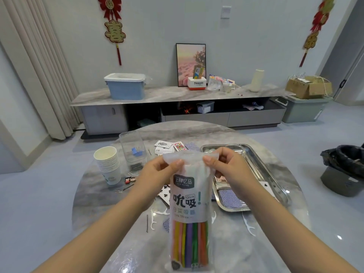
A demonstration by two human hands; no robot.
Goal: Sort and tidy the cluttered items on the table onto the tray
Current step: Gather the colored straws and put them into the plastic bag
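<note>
A tall frosted bag of coloured straws hangs upright above the round marble table. My left hand pinches its top left corner and my right hand pinches its top right corner. Behind the bag and to the right lies the steel tray, with blue-backed playing cards in it. Loose cards, floss picks and hairpins are scattered on the table around the bag.
A stack of paper cups and a clear plastic box stand at the table's left. A small red clip lies near the cups. A black-lined bin sits on the floor to the right. A low cabinet runs along the far wall.
</note>
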